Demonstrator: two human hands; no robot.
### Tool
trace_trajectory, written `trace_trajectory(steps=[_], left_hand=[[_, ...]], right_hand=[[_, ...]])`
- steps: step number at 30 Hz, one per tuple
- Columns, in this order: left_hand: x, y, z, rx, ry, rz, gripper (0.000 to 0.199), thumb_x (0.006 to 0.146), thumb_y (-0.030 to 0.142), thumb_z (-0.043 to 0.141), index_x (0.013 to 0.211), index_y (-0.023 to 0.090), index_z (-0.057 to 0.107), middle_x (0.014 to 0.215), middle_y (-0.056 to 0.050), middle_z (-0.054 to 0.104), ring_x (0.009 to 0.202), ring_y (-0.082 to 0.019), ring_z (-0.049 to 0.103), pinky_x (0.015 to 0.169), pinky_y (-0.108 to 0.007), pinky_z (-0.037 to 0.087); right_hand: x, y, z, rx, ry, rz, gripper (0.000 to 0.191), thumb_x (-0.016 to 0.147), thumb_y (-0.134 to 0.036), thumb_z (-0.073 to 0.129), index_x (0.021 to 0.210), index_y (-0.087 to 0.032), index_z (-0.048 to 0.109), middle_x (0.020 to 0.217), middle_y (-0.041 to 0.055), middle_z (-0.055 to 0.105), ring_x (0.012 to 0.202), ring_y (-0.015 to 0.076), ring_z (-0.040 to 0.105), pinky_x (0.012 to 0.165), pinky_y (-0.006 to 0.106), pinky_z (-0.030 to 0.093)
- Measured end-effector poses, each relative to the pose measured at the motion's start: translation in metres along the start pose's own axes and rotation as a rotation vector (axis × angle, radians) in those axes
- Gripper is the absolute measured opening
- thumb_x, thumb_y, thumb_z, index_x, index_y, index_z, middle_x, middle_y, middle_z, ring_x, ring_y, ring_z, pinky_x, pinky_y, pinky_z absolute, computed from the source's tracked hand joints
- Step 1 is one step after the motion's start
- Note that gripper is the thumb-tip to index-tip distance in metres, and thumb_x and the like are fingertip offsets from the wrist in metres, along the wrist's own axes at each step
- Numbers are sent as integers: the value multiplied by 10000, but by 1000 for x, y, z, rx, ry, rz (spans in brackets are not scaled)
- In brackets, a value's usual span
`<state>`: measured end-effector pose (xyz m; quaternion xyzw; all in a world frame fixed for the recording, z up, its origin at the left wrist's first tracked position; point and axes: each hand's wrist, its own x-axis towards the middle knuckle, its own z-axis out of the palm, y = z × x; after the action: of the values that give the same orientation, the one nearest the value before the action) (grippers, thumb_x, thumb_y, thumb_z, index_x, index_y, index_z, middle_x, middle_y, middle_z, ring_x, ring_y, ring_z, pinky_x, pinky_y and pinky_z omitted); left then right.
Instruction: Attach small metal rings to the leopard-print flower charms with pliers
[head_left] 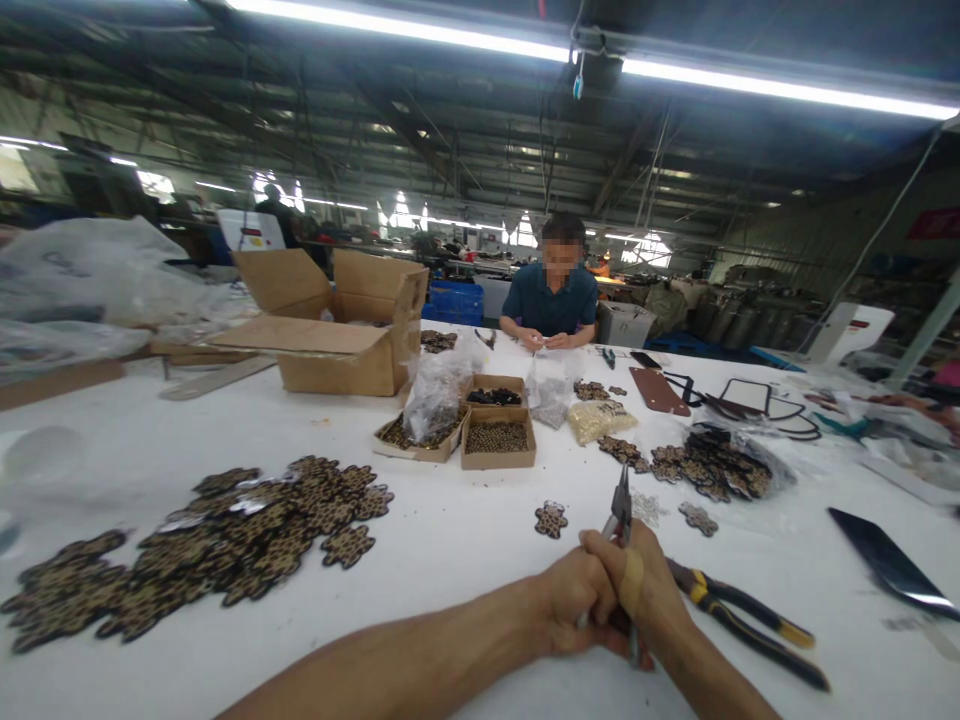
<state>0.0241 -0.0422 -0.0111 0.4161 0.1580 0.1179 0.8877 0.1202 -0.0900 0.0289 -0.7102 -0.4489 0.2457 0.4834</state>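
Observation:
My right hand [646, 565] is closed around needle-nose pliers [621, 497], whose jaws point up and away from me. A tan band wraps its thumb area. Pressed against it, my left hand [581, 598] has its fingers curled around the pliers' handles, which show only in part. Whether anything sits in the jaws I cannot make out. Just ahead and left lies one leopard-print bear-shaped patch [551, 519]. Small clear pieces [646, 510] and a face-down patch [698, 518] are beyond my right hand. Beside it rest pliers with black and yellow handles [757, 610].
Leopard-print patches form a large heap [247, 530] at left and a bagged pile [716, 462] at right. Small boxes of metal bits [498, 460] stand mid-table, near a large open carton [341, 370]. A phone [889, 558] lies right. A co-worker [553, 295] sits opposite.

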Motion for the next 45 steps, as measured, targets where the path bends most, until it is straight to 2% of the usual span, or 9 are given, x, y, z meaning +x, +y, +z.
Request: trace_trajectory(steps=[4, 8, 12, 17, 21, 26, 33, 39, 45], left_hand=[[0, 4, -3, 8, -46, -19, 406, 337, 109, 453, 693, 112, 650, 685, -125, 643, 692, -299, 650, 688, -502, 522], [-1, 21, -7, -31, -122, 13, 518, 392, 35, 480, 859, 107, 693, 831, -111, 679, 766, -258, 661, 806, -501, 517], [1, 36, -19, -50, -172, 53, 533, 457, -4, 506, 949, 85, 691, 926, -129, 688, 851, -244, 662, 931, -529, 474], [4, 38, -29, -65, -178, 56, 518, 481, -8, 513, 962, 79, 684, 944, -139, 691, 863, -249, 663, 940, -539, 467], [7, 36, -28, -57, -174, 49, 515, 477, -12, 513, 959, 72, 677, 924, -137, 690, 848, -248, 661, 933, -543, 469], [9, 35, -28, -66, -174, 42, 478, 481, -3, 518, 925, 74, 677, 893, -128, 691, 821, -242, 660, 928, -550, 474], [4, 35, -29, -45, -170, 24, 464, 476, 7, 527, 905, 76, 690, 897, -138, 694, 807, -246, 665, 922, -551, 475], [2, 38, -26, -19, -177, -8, 465, 481, 22, 533, 914, 79, 695, 904, -138, 697, 809, -248, 664, 926, -551, 469], [-1, 39, -23, 12, -186, -16, 479, 476, 27, 530, 922, 81, 697, 907, -137, 695, 826, -254, 662, 899, -521, 480]], right_hand=[[9, 4, -3, 12, -61, 18, 434, 712, -563, 733, 824, -152, 649, 695, 59, 688, 662, 223, 630, 577, 289, 471], [44, 23, -34, 53, -265, 30, 563, 800, -691, 575, 807, -135, 658, 682, 71, 687, 542, 191, 612, 493, 282, 452], [84, 60, -80, -183, 10, -121, 511, 819, -617, 578, 977, -138, 665, 823, 99, 726, 686, 217, 673, 613, 304, 510], [111, 97, -120, -402, 56, -84, 287, 771, -445, 654, 876, -183, 708, 785, 72, 725, 730, 222, 660, 692, 310, 477], [120, 117, -141, -567, 127, 7, 333, 767, -487, 669, 913, -192, 717, 854, 91, 734, 813, 247, 656, 723, 324, 448], [126, 135, -142, -685, 99, 99, 506, 670, -633, 742, 896, -182, 706, 927, 118, 731, 829, 257, 663, 689, 315, 436], [126, 138, -132, -715, 62, 123, 389, 704, -582, 733, 769, -205, 668, 763, 81, 715, 743, 243, 663, 630, 299, 419], [131, 137, -132, -701, 154, 155, 456, 635, -542, 784, 878, -184, 642, 905, 139, 720, 861, 288, 666, 675, 315, 434], [124, 128, -134, -536, 152, 106, 428, 549, -473, 828, 795, -192, 620, 775, 78, 691, 782, 270, 650, 653, 317, 440]])
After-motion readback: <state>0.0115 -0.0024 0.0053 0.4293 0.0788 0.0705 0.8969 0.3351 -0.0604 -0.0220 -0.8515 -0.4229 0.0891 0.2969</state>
